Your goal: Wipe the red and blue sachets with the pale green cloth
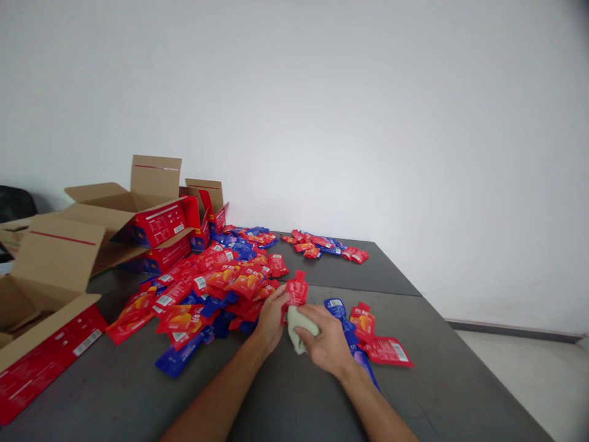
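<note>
Between my hands, above the dark table, is a red pouch (297, 291) with a narrow spout end pointing up. My left hand (270, 316) grips its left edge, fingers closed. In my right hand (326, 337) is a bunched pale cloth (301, 326), pressed against the pouch's lower part, which it hides. Beside my left hand lies a big heap of red and blue pouches (234, 279). Close to my right hand are a blue pouch (338, 308) and red pouches (389, 351) lying flat on the table.
Open cardboard boxes with red sides (161, 224) stand at the left, flaps raised. A nearer open box (50, 353) is at the lower left. A smaller group of pouches (317, 241) lies at the table's (437, 368) far end, by the white wall (350, 123).
</note>
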Available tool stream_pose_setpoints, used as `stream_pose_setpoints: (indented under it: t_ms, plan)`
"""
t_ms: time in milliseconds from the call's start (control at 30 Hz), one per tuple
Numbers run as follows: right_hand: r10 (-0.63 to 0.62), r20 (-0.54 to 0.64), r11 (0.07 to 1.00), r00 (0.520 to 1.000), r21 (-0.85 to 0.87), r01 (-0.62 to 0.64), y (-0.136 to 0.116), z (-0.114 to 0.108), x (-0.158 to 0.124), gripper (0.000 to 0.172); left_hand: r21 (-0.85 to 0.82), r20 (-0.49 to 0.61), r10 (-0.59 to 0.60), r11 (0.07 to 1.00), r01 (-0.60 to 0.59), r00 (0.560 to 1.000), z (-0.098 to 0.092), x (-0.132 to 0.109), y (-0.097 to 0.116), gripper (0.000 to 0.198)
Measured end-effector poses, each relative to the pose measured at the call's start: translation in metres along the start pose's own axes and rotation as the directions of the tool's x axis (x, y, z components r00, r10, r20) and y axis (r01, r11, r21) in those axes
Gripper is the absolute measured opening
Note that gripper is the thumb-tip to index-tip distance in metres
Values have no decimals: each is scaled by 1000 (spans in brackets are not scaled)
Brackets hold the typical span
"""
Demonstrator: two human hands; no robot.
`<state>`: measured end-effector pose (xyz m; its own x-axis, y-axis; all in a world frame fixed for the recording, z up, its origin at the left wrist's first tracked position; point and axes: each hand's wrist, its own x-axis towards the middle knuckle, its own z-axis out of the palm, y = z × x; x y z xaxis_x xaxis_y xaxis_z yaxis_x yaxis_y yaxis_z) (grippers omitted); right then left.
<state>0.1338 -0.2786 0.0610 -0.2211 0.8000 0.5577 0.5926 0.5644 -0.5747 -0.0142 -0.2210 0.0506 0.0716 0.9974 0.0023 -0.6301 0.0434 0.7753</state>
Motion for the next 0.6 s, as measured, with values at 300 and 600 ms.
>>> stream_pose_setpoints:
  t_ms: [300, 600]
  plan:
    - [53, -249, 999, 967, 18, -50, 8, -8, 2, 31, 100, -128, 68, 994, -55, 990, -7, 2, 2, 40]
    - [-118, -104, 993, 988, -36, 115, -2, 15, -3, 37, -117, 97, -178, 975, 189, 979, 12, -11, 2, 38]
